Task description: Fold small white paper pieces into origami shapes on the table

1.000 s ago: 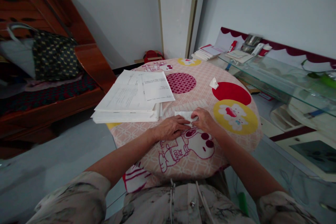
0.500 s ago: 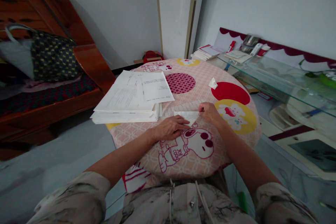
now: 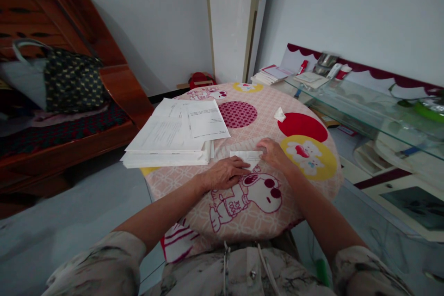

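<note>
A small folded white paper [image 3: 247,156] lies on the round table [image 3: 243,203], which is covered by a pink cartoon cloth. My left hand [image 3: 226,173] lies flat on the cloth with its fingers stretched out, the fingertips pressing the paper's near left corner. My right hand [image 3: 275,151] rests on the paper's right end, fingers curled and pressed down on it. A thick stack of printed sheets [image 3: 173,134] sits just left of the paper.
A crumpled white scrap [image 3: 279,114] lies further back on the cloth. A glass counter [image 3: 364,101] with books and small items runs along the right. A wooden bench [image 3: 69,115] holding a dark bag [image 3: 71,85] stands left. A tall white appliance [image 3: 231,23] stands behind.
My right hand slid from the paper's near edge out to its right end. My left hand stayed on the near left corner. The view tilted slightly.
</note>
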A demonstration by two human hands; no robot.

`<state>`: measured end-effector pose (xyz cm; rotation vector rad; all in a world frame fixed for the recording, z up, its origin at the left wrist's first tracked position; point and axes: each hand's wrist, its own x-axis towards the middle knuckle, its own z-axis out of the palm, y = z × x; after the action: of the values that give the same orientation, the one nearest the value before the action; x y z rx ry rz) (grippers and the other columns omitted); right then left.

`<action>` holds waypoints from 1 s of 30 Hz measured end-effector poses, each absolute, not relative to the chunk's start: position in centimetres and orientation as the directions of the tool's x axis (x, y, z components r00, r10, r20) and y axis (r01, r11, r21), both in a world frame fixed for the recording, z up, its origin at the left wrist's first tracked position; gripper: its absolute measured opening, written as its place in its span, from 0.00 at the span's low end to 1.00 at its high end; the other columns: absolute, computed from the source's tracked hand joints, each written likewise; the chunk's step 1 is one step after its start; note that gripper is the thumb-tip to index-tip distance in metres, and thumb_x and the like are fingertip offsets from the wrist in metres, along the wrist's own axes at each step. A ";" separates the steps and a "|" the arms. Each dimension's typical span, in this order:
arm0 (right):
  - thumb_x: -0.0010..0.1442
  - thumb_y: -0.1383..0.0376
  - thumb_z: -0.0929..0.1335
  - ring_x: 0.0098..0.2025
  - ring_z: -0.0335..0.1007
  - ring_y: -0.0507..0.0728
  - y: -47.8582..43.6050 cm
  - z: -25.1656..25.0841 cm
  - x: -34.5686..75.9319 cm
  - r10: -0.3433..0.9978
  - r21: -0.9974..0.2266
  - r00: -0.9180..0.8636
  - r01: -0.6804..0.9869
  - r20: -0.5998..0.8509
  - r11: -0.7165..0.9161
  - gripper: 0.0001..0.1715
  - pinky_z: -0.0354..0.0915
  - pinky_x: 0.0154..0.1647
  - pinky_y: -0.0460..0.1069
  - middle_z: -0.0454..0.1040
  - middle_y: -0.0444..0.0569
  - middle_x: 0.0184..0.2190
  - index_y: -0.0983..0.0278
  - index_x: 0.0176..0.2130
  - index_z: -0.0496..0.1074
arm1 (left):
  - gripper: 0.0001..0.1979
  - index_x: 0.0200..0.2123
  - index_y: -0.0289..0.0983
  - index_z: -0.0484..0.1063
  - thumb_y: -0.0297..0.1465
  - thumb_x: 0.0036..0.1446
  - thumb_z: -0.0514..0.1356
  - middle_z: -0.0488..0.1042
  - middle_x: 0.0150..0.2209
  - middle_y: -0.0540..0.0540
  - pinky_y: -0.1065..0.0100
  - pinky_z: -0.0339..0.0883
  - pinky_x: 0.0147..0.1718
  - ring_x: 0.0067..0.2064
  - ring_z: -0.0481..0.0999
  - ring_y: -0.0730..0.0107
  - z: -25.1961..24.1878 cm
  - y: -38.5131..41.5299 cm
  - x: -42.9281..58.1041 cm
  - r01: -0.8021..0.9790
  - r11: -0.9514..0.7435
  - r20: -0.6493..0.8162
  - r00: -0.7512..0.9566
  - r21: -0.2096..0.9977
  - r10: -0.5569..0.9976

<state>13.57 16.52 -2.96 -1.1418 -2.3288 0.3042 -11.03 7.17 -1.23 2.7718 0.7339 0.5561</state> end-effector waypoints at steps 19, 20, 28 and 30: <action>0.63 0.64 0.66 0.54 0.69 0.64 14.3 -3.9 12.5 0.725 -0.376 -0.536 0.624 0.432 0.685 0.15 0.65 0.58 0.60 0.75 0.61 0.51 0.66 0.46 0.78 | 0.21 0.60 0.32 0.66 0.32 0.68 0.50 0.69 0.61 0.35 0.55 0.63 0.61 0.62 0.69 0.57 -1.8 6.0 -10.2 0.505 -0.837 0.296 0.783 0.210 0.547; 0.63 0.64 0.66 0.53 0.69 0.64 14.4 -3.9 12.5 0.727 -0.385 -0.532 0.620 0.434 0.684 0.15 0.65 0.58 0.60 0.75 0.60 0.51 0.66 0.45 0.78 | 0.21 0.61 0.32 0.65 0.32 0.68 0.50 0.68 0.62 0.34 0.55 0.63 0.61 0.63 0.68 0.56 -1.8 6.0 -10.1 0.508 -0.839 0.288 0.788 0.195 0.544; 0.61 0.67 0.66 0.48 0.71 0.62 14.3 -3.6 12.3 0.717 -0.434 -0.491 0.576 0.495 0.693 0.11 0.67 0.53 0.59 0.78 0.57 0.45 0.63 0.39 0.80 | 0.22 0.62 0.35 0.65 0.32 0.67 0.51 0.67 0.63 0.37 0.55 0.63 0.62 0.63 0.68 0.56 -1.6 6.0 -10.1 0.517 -0.832 0.274 0.785 0.204 0.555; 0.61 0.68 0.67 0.47 0.71 0.62 14.2 -3.2 12.2 0.706 -0.438 -0.490 0.558 0.510 0.704 0.10 0.67 0.52 0.58 0.78 0.56 0.43 0.63 0.37 0.79 | 0.22 0.62 0.35 0.65 0.32 0.67 0.51 0.67 0.63 0.37 0.55 0.63 0.62 0.63 0.68 0.56 -1.6 6.0 -10.1 0.516 -0.828 0.268 0.784 0.222 0.560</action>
<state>12.25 14.19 -3.24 -0.9589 -2.2249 0.2792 -10.10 6.01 -1.60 2.8369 0.8599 0.4911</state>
